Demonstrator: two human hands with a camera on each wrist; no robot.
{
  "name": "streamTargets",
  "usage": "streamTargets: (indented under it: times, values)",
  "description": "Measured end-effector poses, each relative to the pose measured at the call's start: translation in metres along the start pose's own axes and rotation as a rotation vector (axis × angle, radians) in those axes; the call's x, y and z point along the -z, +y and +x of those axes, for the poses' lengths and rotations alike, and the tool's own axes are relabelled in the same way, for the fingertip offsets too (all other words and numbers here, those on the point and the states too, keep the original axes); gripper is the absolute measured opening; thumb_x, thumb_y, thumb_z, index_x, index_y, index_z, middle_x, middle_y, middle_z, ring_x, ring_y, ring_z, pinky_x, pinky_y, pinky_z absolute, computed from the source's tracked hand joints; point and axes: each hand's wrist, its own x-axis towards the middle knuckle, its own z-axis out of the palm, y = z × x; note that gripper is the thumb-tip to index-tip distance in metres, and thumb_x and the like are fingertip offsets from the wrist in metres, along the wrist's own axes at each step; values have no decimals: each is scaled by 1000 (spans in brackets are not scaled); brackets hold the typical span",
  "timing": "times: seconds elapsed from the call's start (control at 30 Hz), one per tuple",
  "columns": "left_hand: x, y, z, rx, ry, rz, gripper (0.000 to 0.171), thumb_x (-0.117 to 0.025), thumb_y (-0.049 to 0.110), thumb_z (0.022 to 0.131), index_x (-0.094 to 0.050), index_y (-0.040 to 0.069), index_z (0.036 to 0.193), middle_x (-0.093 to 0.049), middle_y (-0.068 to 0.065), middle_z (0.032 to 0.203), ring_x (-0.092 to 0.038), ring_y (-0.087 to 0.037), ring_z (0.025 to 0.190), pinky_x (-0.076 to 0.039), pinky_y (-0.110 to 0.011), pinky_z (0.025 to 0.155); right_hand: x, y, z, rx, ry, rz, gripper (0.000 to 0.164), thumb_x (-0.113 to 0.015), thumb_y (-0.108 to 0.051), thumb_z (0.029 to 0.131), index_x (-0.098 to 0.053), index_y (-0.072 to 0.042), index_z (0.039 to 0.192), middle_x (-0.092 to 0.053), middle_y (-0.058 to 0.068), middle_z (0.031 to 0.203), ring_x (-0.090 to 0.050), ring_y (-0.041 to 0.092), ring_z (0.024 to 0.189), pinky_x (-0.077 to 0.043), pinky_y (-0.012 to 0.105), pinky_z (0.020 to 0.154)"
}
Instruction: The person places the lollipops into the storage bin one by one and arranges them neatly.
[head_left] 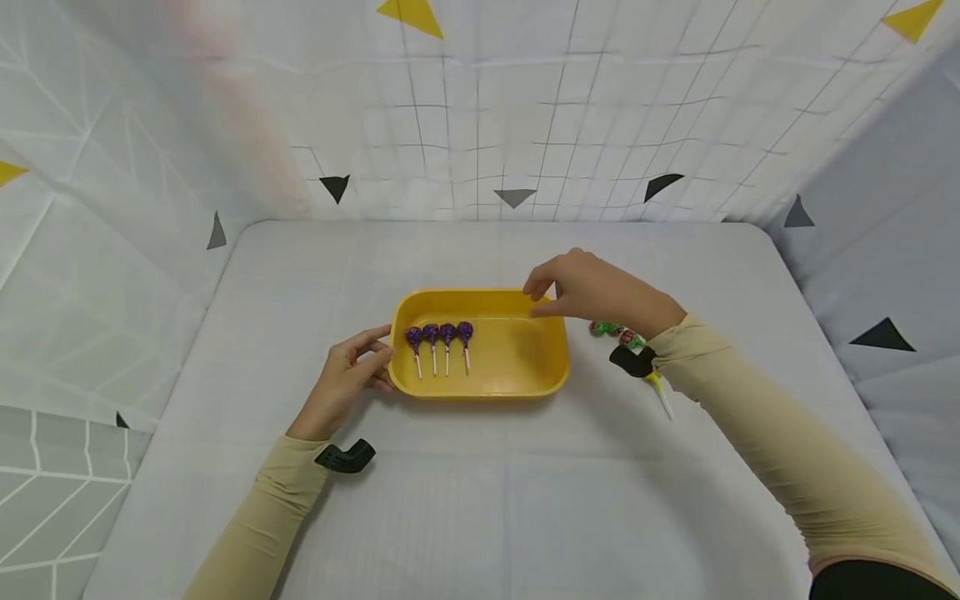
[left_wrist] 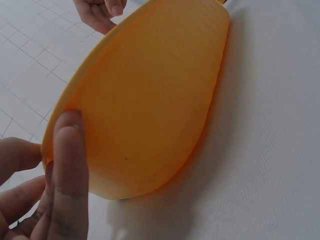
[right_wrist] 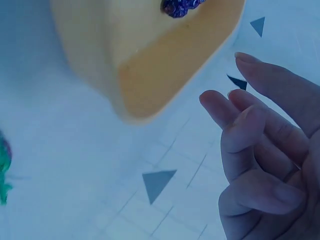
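Observation:
A yellow tray (head_left: 517,358) stands on the white-covered table, with several purple-wrapped lollipops (head_left: 447,333) in a row in its left half, sticks toward me. My left hand (head_left: 347,375) holds the tray's left end by the rim; the left wrist view shows its fingers (left_wrist: 71,165) against the outer wall. Above the tray's back right corner is my right hand (head_left: 592,287), fingers loosely bent and nothing between them. In the right wrist view that hand (right_wrist: 275,145) appears apart from the tray (right_wrist: 170,75).
Right of the tray, partly under my right forearm, lie green-and-red wrapped candies (head_left: 602,328) and a yellow lollipop (head_left: 656,383) with a white stick. A patterned white curtain (head_left: 487,108) hangs behind the table's back edge.

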Motion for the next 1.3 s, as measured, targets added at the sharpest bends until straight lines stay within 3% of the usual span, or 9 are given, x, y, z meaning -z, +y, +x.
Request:
streamTargets:
  times: [0.33, 0.53, 0.8, 1.07, 1.3]
  values:
    - [0, -1, 0, 2, 3, 20, 50, -59, 21, 107, -48, 9, 154, -56, -22, 119, -69, -13, 73, -65, -29, 69, 6, 30, -43, -67, 60, 40, 26, -79, -23, 93, -76, -12, 117, -78, 3, 110, -70, 14, 82, -63, 30, 73]
    - [0, 0, 0, 4, 5, 15, 49, -60, 21, 107, -49, 10, 154, -56, -21, 119, -68, -14, 73, -66, -30, 69, 4, 47, -64, -90, 64, 70, 30, -81, -27, 91, -76, -14, 117, -78, 4, 110, -70, 10, 76, -59, 28, 71]
    - [0, -1, -1, 7, 2, 17, 49, -59, 21, 107, -49, 10, 154, -56, -21, 119, -68, -14, 73, -66, -31, 70, -2, 61, -83, -136, 55, 70, 28, -81, -22, 91, -76, -13, 118, -79, 3, 107, -67, 12, 74, -57, 28, 66]
    - [-1, -1, 0, 0, 2, 23, 49, -60, 22, 107, -49, 10, 153, -56, -20, 117, -69, -14, 73, -66, -31, 69, -16, 78, -98, -200, 51, 62, 30, -82, -26, 90, -77, -13, 116, -79, 3, 107, -63, 12, 74, -54, 27, 62]
    - [-2, 2, -2, -5, 7, 36, 50, -58, 19, 107, -47, 8, 154, -58, -13, 113, -69, -14, 72, -66, -32, 69, -33, 98, -111, -227, 50, 51, 29, -82, -21, 90, -77, -9, 116, -79, 10, 111, -63, 12, 76, -52, 27, 61]
